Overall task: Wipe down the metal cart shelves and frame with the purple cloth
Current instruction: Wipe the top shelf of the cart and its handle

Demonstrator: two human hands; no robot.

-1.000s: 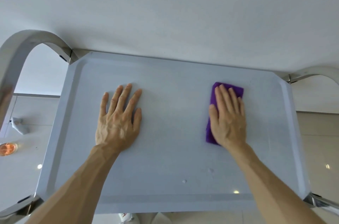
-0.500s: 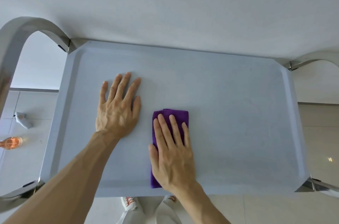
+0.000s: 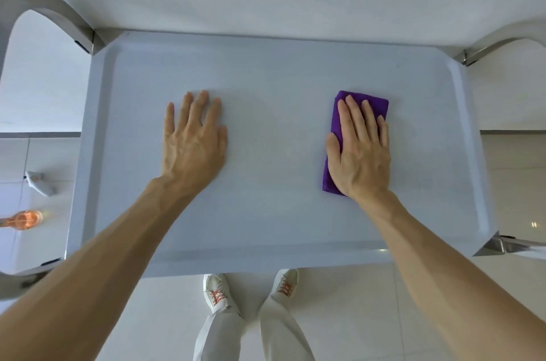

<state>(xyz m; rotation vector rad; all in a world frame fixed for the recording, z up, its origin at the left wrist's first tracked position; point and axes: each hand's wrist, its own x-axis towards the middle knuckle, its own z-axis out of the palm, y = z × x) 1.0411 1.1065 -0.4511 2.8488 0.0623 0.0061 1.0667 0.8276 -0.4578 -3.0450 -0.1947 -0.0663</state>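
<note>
White lace-up shoes with orange laces [image 3: 217,294] seen nearest, on pale tiled floor [image 3: 339,316]. Above them, pale grey-blue rectangular top shelf of metal cart [image 3: 271,230], rimmed, with curved steel frame handles [image 3: 56,10] at far corners. Left hand [image 3: 193,143] laid flat, fingers straight, on bare shelf. Right hand [image 3: 362,150] flat, fingers straight, pressing folded purple oblong cloth [image 3: 335,124] on shelf's right half. Orange bottle [image 3: 25,220] lying on floor, left.

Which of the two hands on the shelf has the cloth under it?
The right hand: it lies flat on the folded purple cloth, while the left hand rests flat on the bare shelf.
</note>
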